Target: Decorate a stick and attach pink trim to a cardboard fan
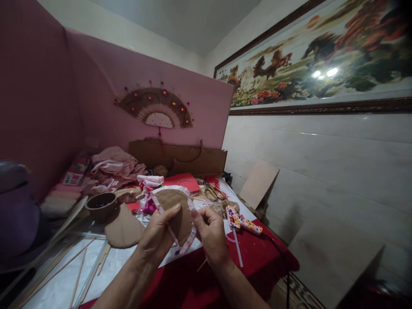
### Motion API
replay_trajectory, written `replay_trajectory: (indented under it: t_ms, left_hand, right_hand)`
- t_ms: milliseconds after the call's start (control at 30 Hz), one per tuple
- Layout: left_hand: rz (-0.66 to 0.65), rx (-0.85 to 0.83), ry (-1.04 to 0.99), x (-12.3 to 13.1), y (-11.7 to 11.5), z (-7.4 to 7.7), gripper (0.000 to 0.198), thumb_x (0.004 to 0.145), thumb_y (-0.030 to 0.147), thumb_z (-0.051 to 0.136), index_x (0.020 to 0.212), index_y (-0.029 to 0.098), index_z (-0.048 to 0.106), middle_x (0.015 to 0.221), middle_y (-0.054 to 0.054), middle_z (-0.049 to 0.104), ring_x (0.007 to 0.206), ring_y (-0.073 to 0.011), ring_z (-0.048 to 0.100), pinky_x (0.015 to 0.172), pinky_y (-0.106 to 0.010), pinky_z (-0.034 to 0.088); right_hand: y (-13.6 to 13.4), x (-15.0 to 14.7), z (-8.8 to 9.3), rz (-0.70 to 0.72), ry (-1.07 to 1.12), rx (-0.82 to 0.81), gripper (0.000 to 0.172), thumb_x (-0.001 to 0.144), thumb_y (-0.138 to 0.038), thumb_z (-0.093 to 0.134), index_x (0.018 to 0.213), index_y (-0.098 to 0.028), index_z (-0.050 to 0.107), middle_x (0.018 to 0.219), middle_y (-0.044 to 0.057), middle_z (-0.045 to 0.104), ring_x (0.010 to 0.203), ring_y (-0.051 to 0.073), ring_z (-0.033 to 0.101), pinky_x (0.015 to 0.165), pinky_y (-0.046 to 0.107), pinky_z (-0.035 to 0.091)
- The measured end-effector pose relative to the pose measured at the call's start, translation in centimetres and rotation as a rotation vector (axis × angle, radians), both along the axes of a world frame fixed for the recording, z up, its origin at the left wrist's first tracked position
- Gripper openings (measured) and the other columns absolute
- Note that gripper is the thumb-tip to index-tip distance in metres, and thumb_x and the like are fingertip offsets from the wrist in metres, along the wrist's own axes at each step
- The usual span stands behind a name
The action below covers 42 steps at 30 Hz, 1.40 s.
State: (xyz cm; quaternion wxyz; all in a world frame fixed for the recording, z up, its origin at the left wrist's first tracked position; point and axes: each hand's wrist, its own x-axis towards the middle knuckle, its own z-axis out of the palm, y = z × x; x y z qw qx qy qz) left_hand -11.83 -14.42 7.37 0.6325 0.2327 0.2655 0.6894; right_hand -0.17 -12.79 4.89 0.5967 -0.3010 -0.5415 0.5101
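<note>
A rounded brown cardboard piece (178, 210) with a pale pink fabric border is held up in front of me. My left hand (157, 229) grips its lower left side, thumb lying across the cardboard face. At the right edge, my right hand (210, 229) pinches the fabric border between thumb and fingers. A small dark purple bead shows at the border's lower end. Just right of my right hand lies a flower-patterned glue gun (243, 221) with a clear glue stick poking out. Another curved cardboard piece (124, 227) rests left of my left hand.
A brown bowl (101, 206), thin wooden sticks (79, 272), gold-handled scissors (214, 192), red paper (182, 182) and pink cloth (117, 165) lie around the table. A red cloth (257, 253) covers the front right. Behind, a decorated fan (157, 107) hangs on a pink panel.
</note>
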Motion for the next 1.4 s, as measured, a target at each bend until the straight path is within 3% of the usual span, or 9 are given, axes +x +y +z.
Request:
replay_trajectory:
  t_ms: [100,267,700,867,1133,1400]
  left_hand:
    - [0.027,-0.076,-0.035,-0.1,0.1,0.2,0.016,0.067,0.002,0.062,0.081,0.01,0.065,0.07,-0.007,0.072,0.059,-0.0173,0.067,0.058,-0.028,0.057]
    - [0.033,-0.094,-0.052,-0.2,0.1,0.4,0.011,0.068,0.001,0.06,0.075,0.008,0.064,0.064,-0.007,0.07,0.053,-0.0169,0.065,0.052,-0.028,0.056]
    - [0.001,0.013,-0.009,-0.1,0.0,-0.2,0.02,0.063,0.006,0.07,0.082,0.012,0.065,0.069,-0.004,0.071,0.057,-0.0162,0.065,0.054,-0.026,0.055]
    - [0.022,0.0,-0.015,-0.2,0.1,-0.1,0.019,0.064,0.004,0.067,0.081,0.01,0.064,0.069,-0.004,0.07,0.057,-0.0156,0.065,0.054,-0.027,0.056]
    - [0.051,-0.062,-0.046,-0.3,0.2,0.2,0.013,0.066,0.001,0.062,0.077,0.009,0.064,0.065,-0.006,0.07,0.054,-0.0158,0.065,0.053,-0.027,0.056]
    - [0.045,-0.021,-0.027,-0.1,0.2,-0.1,0.02,0.065,0.0,0.063,0.082,0.011,0.064,0.069,-0.004,0.071,0.056,-0.0149,0.065,0.054,-0.025,0.056]
  right_hand:
    - [-0.4,0.2,-0.3,0.091,0.087,-0.037,0.038,0.079,-0.051,0.057,0.063,-0.017,0.05,0.05,-0.006,0.04,0.042,0.006,0.03,0.039,0.019,0.024]
    - [-1.9,0.5,-0.2,0.167,0.1,-0.063,0.022,0.075,-0.038,0.064,0.082,-0.016,0.061,0.058,-0.004,0.053,0.043,0.006,0.04,0.04,0.018,0.028]
    - [-2.2,-0.5,0.0,0.062,0.174,-0.111,0.015,0.071,-0.029,0.064,0.069,-0.017,0.054,0.045,-0.007,0.05,0.035,0.005,0.04,0.037,0.015,0.029]
    - [-2.3,-1.0,-0.3,0.102,0.22,-0.134,0.01,0.072,-0.024,0.062,0.071,-0.018,0.054,0.048,-0.008,0.049,0.037,0.007,0.046,0.038,0.016,0.033]
    - [-2.4,-0.8,-0.1,0.171,0.225,-0.12,0.016,0.075,-0.03,0.064,0.078,-0.018,0.054,0.055,-0.007,0.052,0.037,0.007,0.046,0.042,0.019,0.034]
    - [-1.5,-1.1,-0.9,0.088,0.161,-0.077,0.026,0.077,-0.039,0.064,0.066,-0.018,0.051,0.042,-0.009,0.046,0.03,0.005,0.037,0.035,0.017,0.028]
